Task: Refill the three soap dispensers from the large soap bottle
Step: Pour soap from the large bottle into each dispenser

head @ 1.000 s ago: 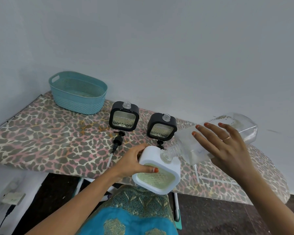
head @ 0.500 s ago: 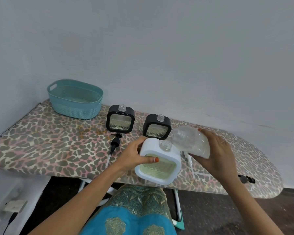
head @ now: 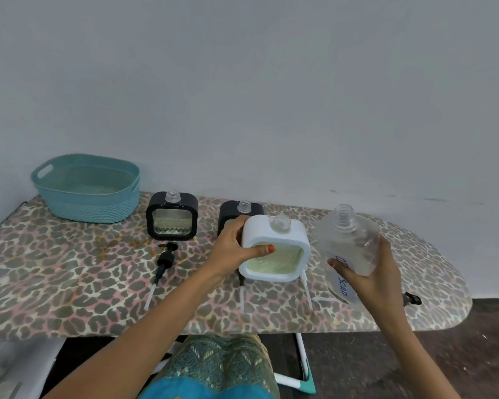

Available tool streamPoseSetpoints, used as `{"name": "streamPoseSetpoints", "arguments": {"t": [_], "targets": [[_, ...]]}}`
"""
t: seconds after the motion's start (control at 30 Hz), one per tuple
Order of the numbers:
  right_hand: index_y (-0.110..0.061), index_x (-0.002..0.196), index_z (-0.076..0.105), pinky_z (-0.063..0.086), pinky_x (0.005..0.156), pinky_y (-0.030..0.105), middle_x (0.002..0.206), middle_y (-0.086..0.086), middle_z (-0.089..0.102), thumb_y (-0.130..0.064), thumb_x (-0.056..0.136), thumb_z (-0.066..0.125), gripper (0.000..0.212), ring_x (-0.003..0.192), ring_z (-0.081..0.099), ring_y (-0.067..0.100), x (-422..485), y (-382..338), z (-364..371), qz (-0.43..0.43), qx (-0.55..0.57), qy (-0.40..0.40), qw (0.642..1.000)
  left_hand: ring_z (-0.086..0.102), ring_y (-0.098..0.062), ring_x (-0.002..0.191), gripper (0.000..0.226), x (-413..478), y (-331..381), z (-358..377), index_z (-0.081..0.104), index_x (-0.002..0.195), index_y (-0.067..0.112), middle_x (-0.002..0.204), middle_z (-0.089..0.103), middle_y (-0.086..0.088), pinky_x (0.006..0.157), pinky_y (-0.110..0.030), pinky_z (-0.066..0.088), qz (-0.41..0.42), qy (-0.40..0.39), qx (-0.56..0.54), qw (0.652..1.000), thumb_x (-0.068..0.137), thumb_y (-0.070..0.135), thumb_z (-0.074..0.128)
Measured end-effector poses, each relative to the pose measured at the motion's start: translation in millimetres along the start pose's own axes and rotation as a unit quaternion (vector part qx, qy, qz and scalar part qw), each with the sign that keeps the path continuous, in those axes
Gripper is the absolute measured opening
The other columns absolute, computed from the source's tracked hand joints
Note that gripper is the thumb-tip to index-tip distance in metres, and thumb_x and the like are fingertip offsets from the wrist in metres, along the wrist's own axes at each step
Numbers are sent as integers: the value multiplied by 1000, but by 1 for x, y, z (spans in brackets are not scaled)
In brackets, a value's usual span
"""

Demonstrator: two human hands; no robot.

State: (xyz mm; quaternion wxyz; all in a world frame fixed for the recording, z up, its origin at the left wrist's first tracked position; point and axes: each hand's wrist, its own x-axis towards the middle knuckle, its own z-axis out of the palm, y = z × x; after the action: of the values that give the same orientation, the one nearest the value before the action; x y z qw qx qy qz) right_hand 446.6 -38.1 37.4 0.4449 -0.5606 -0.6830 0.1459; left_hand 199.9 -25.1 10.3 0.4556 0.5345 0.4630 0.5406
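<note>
My left hand (head: 234, 249) grips the white square soap dispenser (head: 280, 240), upright with its neck uncapped and pale green soap inside. My right hand (head: 372, 280) holds the large clear soap bottle (head: 347, 243) upright just to its right, mouth uncapped, a label reading SOAP on its side. Two black-framed dispensers stand behind without pumps: one (head: 172, 216) at centre left, the other (head: 236, 211) partly hidden by my left hand.
A black pump (head: 166, 259) with its white tube lies on the leopard-print ironing board (head: 69, 280). White tubes (head: 306, 286) lie under the white dispenser. A black cap (head: 412, 298) sits near the right edge. A teal basket (head: 87, 188) stands at the back left.
The large bottle has swung from tilted over the white dispenser's neck to upright at its right. The white dispenser has been held steady. The camera view has dropped lower.
</note>
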Motion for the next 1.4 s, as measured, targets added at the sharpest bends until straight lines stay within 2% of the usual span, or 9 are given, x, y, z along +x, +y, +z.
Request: {"name": "streamPoseSetpoints", "arguments": {"t": [0.1, 0.3, 0.43, 0.6, 0.93, 1.03, 1.17, 1.27, 1.4], "targets": [[-10, 129, 41, 40, 77, 29, 123, 8, 55, -37, 59, 82, 85, 102, 51, 17, 4, 19, -1, 20, 11, 6, 1000, 58, -13, 94, 47, 24, -3, 18, 52, 101, 28, 98, 59, 11, 81, -27, 52, -3, 10, 9, 1000, 67, 9, 79], [-15, 122, 45, 45, 80, 31, 117, 5, 58, -61, 50, 67, 89, 104, 55, 22, 14, 51, 3, 50, 54, 20, 997, 58, -20, 103, 49, 73, -15, 50, 54, 107, 22, 102, 59, 7, 86, -36, 52, -4, 8, 17, 1000, 67, 15, 80], [-26, 114, 42, 42, 82, 31, 113, 2, 52, -58, 51, 68, 75, 104, 51, 22, 20, 65, 4, 46, 75, 45, 995, 57, -23, 102, 47, 100, -29, 68, 52, 106, 20, 105, 58, 0, 87, -38, 52, -24, 9, 7, 1000, 68, 13, 79], [-25, 117, 44, 47, 87, 37, 115, 3, 52, -58, 49, 70, 80, 108, 51, 21, 29, 80, 3, 68, 98, 57, 991, 55, -17, 97, 45, 123, -47, 82, 50, 106, 21, 97, 55, 9, 76, -26, 52, -53, -1, -12, 999, 71, 9, 77], [-20, 113, 43, 47, 88, 53, 112, 6, 49, -61, 49, 68, 80, 106, 50, 26, 37, 95, 7, 79, 78, 65, 992, 54, -27, 109, 52, 141, -85, 91, 49, 110, 21, 115, 55, -8, 88, -42, 51, -104, 13, -31, 994, 70, 4, 76], [-28, 113, 42, 48, 89, 52, 113, 4, 49, -60, 50, 71, 77, 107, 51, 24, 43, 101, 6, 84, 94, 70, 990, 53, -28, 112, 55, 143, -92, 91, 47, 113, 22, 121, 53, -11, 91, -47, 50, -118, 18, -24, 993, 69, 5, 77], [-22, 120, 41, 48, 90, 46, 115, 3, 48, -58, 52, 72, 84, 109, 50, 23, 62, 109, 5, 82, 98, 80, 989, 53, -27, 110, 57, 143, -96, 88, 46, 117, 18, 119, 53, -10, 87, -45, 52, -120, 14, -23, 992, 70, 5, 76], [-14, 122, 41, 48, 89, 42, 114, 1, 47, -43, 55, 84, 84, 106, 50, 20, 81, 116, 9, 100, 111, 95, 984, 53, -25, 106, 61, 143, -96, 87, 44, 122, 15, 117, 52, -8, 83, -40, 53, -112, 3, -9, 994, 71, 6, 75], [-13, 122, 42, 51, 88, 44, 115, 5, 51, -23, 64, 82, 71, 104, 54, 20, 106, 133, 16, 133, 139, 121, 974, 54, -22, 104, 62, 143, -93, 86, 43, 124, 16, 116, 52, -6, 80, -32, 53, -101, -3, 10, 995, 72, 5, 74]]}}
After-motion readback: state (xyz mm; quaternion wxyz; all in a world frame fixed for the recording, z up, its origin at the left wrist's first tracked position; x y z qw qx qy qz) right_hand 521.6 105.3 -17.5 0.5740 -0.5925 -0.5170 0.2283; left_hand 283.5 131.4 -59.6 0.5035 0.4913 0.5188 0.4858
